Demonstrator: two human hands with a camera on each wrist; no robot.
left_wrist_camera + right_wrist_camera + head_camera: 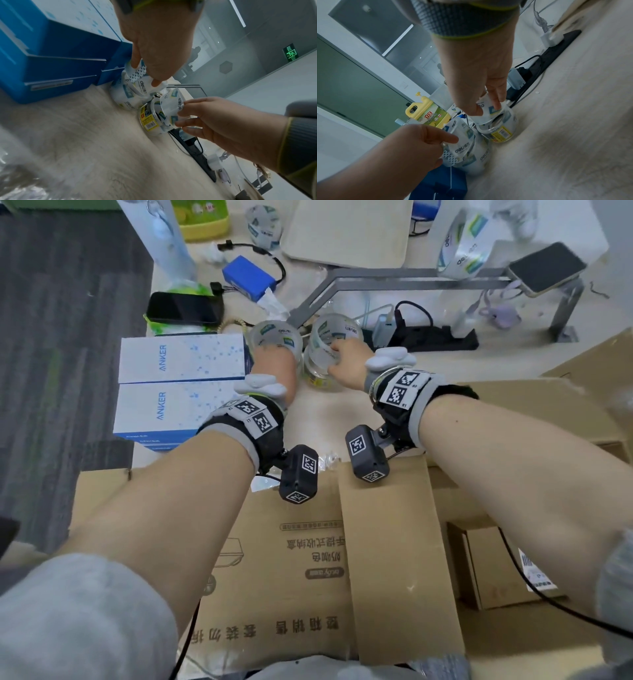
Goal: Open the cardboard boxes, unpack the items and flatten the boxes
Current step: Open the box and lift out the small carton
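Observation:
My left hand [274,359] grips a clear Deli tape roll [274,335] atop another roll on the pale table [322,419]. In the left wrist view, the left hand [145,74] pinches the roll [137,86] between thumb and fingers. My right hand [344,359] holds a second tape roll [334,335], tilted over a yellow-labelled roll [500,133]. The right hand [487,109] pinches its roll's [485,117] rim. A large opened cardboard box [291,559] lies below my forearms, flaps spread.
Two white and blue Anker boxes [181,362] lie left of the rolls. A black power strip [431,335] with plugs sits behind them. A phone [185,308], a blue battery pack [248,278] and a yellow detergent bottle [426,113] stand farther back. A smaller cardboard box [496,566] is right.

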